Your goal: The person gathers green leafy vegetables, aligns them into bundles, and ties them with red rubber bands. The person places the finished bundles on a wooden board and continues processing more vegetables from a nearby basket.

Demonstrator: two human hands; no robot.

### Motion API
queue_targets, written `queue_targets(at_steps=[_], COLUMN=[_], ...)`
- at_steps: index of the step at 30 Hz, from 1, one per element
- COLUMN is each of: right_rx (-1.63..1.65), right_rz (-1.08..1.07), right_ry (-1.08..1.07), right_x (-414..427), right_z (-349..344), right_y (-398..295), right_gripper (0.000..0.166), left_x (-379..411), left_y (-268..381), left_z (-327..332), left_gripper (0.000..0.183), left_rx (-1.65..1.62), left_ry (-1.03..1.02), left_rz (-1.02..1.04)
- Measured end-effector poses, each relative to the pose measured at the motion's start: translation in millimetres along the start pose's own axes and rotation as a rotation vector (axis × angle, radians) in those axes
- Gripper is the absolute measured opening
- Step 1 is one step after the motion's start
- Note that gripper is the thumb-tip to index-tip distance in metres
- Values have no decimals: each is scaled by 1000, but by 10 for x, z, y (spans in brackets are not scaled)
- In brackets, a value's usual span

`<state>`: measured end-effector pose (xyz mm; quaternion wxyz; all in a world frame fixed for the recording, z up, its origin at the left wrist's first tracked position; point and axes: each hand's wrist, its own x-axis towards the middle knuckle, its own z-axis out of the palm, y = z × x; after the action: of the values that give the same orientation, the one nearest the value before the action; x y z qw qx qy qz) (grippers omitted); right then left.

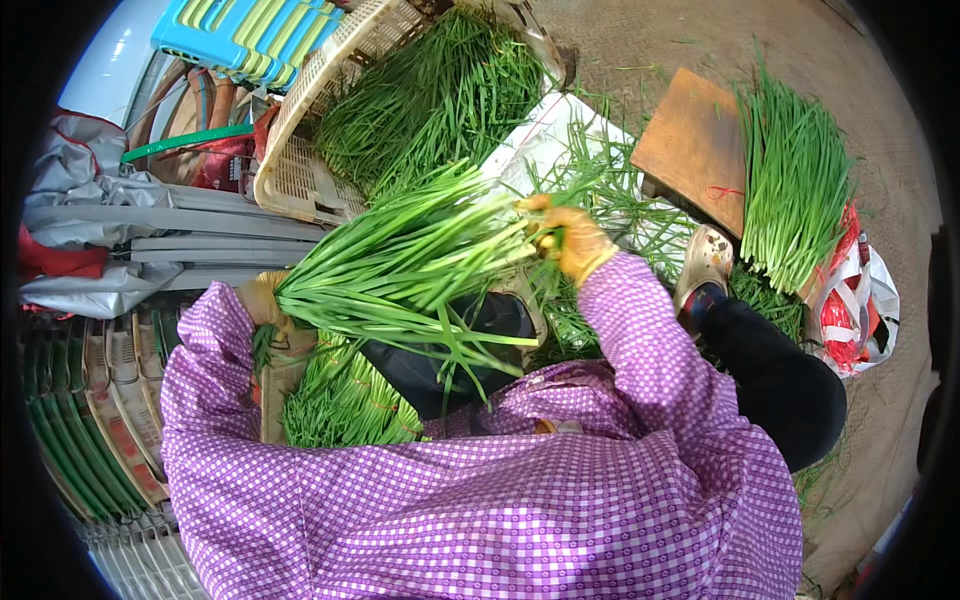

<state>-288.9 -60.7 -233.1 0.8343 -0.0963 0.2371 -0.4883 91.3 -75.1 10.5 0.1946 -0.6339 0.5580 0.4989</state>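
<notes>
A large bunch of long green garlic chives (397, 255) stretches across my lap. My left hand (264, 300), in a tan glove, grips its leafy end at the left. At the pale stem end is my right hand (576, 234) in a yellow-orange glove, its fingers bent at the stems; blur hides whether it holds any of them. Loose chive leaves (592, 180) lie below and beyond that hand on a white sheet (525, 146). Beside my left knee, bundles of chives (352, 405) tied with red bands sit low, partly behind my sleeve.
A cream plastic basket (300, 161) heaped with chives (442, 97) stands ahead. At right, a wooden board (697, 142) sits beside a chive pile (795, 172) and a white bag (877, 307) with red ties. Stacked crates (112, 405) stand at left; a blue-and-green plastic item (247, 34) is at upper left.
</notes>
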Motion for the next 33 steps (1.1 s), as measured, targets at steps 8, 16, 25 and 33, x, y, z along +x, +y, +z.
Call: queue_targets(at_steps=[8,16,25,33], right_rx=[-264,-636,-389,-732], right_rz=[78,45,101,-450], right_ry=[46,103,312,-649], right_x=[9,497,-110,-36], right_z=[-227,99,-386,-338], right_y=[47,697,-80,791], right_gripper=[25,24,31,29], left_x=[-1,-150,-311,-538], left_y=[-135,-154,-763,-1067], left_z=[132,330,801,1244], left_gripper=[66,68,60,75], left_rx=[75,-808,-803,-714], left_ry=[4,-369,-538,-198], left_rz=[-23,185,414,400])
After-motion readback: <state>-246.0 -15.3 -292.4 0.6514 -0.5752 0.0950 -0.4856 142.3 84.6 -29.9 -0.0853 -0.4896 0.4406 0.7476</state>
